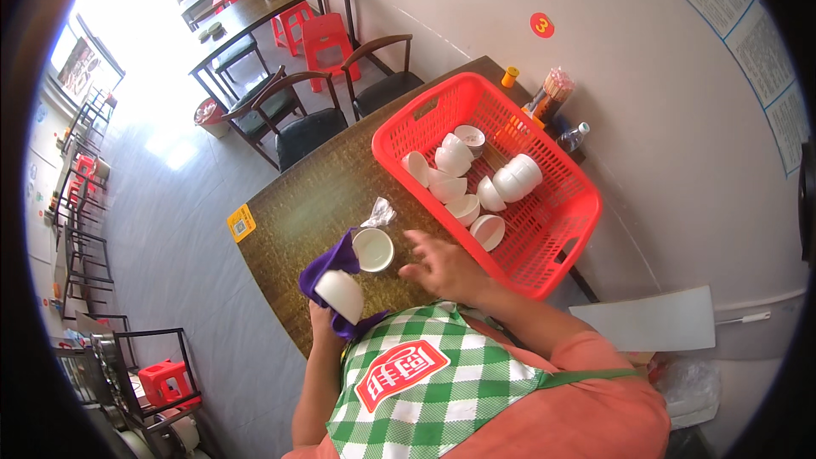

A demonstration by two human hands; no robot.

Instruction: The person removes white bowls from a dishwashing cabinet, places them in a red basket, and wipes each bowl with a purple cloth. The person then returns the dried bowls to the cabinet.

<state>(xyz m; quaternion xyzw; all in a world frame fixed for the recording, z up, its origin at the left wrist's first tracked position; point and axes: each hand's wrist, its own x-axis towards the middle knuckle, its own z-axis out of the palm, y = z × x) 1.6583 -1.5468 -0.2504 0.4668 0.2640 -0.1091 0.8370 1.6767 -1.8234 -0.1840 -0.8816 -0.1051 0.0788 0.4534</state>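
Observation:
Near the table's near edge, my left hand (320, 320) holds a white bowl (341, 295) tilted on its side, with a purple cloth (328, 269) wrapped around it. My right hand (444, 268) is over the table with its fingers apart and nothing in it, between the basket and another white bowl (373, 250), which stands upright on the table. A crumpled white tissue (380, 212) lies just beyond that bowl. To the right, a red plastic basket (408, 111) holds several white bowls (517, 177), some nested and some tipped, and a stack of small white dishes (470, 136).
The basket covers much of the wooden table (299, 217). Behind it stand an orange-capped container (510, 76), a holder of wrapped chopsticks (556, 92) and a plastic bottle (573, 136) by the wall. Dark chairs (312, 134) line the far side, with red stools (327, 38) beyond.

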